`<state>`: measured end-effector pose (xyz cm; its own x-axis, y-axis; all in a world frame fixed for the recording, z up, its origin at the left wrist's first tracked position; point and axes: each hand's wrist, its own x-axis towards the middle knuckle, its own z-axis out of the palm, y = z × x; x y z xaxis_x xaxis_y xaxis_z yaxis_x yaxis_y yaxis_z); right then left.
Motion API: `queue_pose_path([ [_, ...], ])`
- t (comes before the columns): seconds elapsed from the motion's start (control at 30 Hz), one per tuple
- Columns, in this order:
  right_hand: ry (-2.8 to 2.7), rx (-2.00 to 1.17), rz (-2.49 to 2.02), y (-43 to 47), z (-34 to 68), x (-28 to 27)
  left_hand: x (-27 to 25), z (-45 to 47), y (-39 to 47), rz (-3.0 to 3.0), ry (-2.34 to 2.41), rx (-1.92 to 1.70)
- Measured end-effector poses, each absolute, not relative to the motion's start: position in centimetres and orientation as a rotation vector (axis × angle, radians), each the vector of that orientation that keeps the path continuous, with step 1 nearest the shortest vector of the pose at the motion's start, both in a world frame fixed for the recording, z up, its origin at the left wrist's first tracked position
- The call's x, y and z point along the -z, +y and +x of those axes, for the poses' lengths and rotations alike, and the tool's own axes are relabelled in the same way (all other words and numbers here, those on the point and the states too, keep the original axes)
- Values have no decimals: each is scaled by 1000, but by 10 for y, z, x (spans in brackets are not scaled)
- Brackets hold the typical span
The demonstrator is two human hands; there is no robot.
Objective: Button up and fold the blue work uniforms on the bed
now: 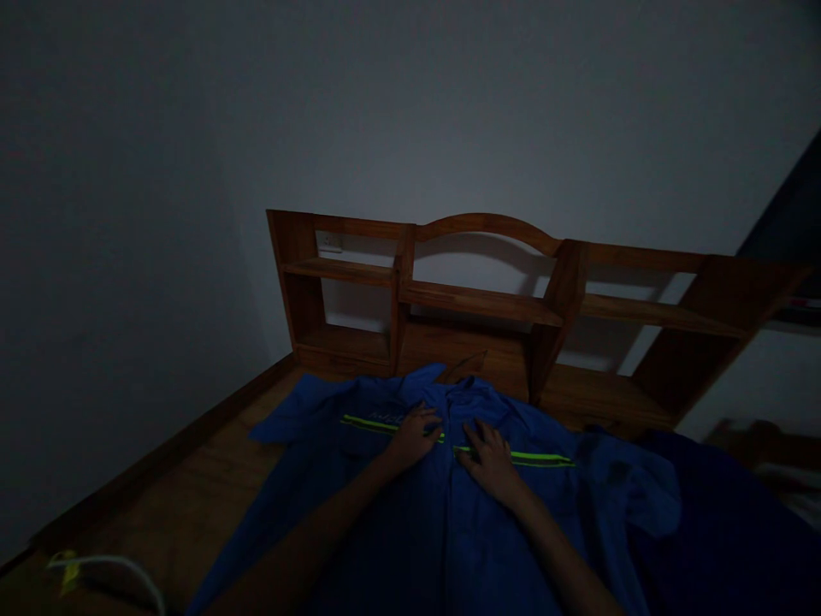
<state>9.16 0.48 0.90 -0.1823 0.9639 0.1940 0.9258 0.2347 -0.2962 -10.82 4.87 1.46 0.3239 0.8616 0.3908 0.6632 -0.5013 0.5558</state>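
Note:
A blue work shirt (398,530) lies spread out front side up on a wooden surface, its collar toward the shelf unit. Bright green stripes cross its chest, and faint lettering shows above the left one. My left hand (416,438) rests on the chest just left of the front closure, fingers stretched forward and slightly bent. On the other side of the closure, my right hand (493,462) touches the cloth beside the right stripe with its fingers apart. Neither hand visibly grips the fabric. The shirt's lower part runs out of view beneath my forearms.
A wooden shelf unit (481,299) stands behind the shirt against the grey wall (449,111). Dark blue cloth (724,513) lies at the right. On the wooden board (192,505) at the lower left is a pale cable (121,562) near something yellow. The room is dim.

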Motion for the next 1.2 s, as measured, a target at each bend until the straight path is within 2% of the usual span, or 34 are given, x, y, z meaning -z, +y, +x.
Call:
queue_pose_path([
  [0.2,-2409,-420,-1618,9,126,-15,-18,-112,47,2365,1268,-914],
  [0.37,-2456,-487,-1542,6,135,-17,-10,-117,53,2410,1246,-838],
  [0.63,-2391,-431,-1562,-4,126,-20,0,-120,56,2443,1201,-808],
  [0.73,-2302,-380,-1407,-3,119,-28,-2,-119,57,2408,1143,-913],
  [0.87,-2271,-519,-1206,0,118,-38,-6,-120,59,2364,1085,-996],
  [1.2,-2334,-431,-1240,-4,120,-34,-10,-112,54,2298,1160,-978],
])
